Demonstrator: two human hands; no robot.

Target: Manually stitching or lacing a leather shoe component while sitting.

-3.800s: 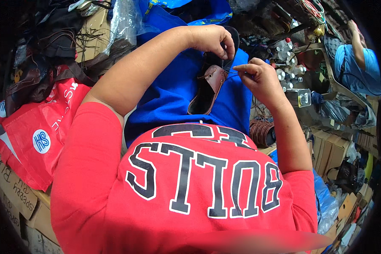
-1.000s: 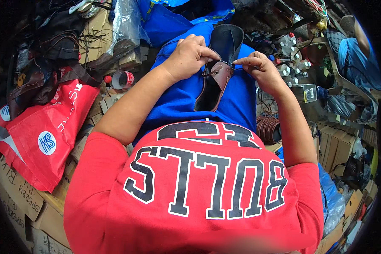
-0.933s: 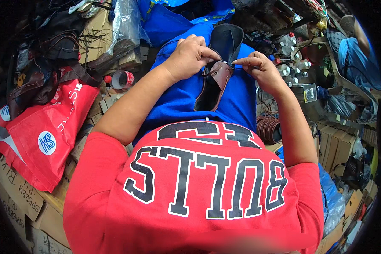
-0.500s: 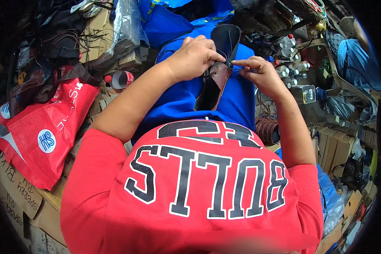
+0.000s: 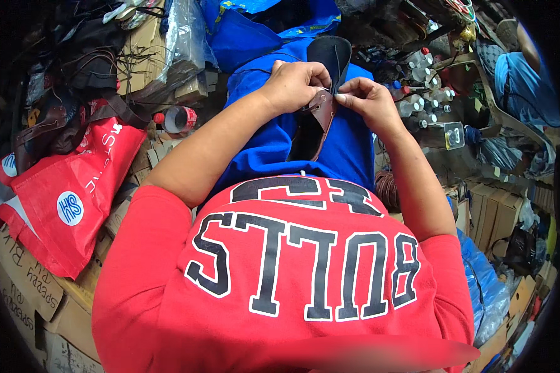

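Note:
A shoe point(image 5: 323, 113) of brown leather, with metal eyelets and a black rounded part at its far end, lies on my lap over blue cloth point(image 5: 246, 140). Its dark opening faces my body. My left hand point(image 5: 295, 84) is closed at the left side of the eyelets, fingers curled. On the right, thumb and forefinger of my right hand point(image 5: 368, 102) pinch together beside the eyelets. A thin dark shoelace point(image 5: 335, 89) runs between the fingertips at the shoe; its ends are hard to make out. The fingers partly cover the middle of the shoe.
To the left lie a red bag point(image 5: 68, 199), a plastic bottle point(image 5: 179, 119) and cardboard point(image 5: 28, 273). Several small bottles point(image 5: 420, 74) and a clear square container point(image 5: 445, 135) stand at the right. A blue plastic bag point(image 5: 233, 37) lies beyond my lap. Light blue cloth point(image 5: 526, 90) shows at far right.
My right forefinger, stretched out before, has bent in toward the thumb. My left hand has shifted slightly right, its fingers more curled. The shoe has moved little.

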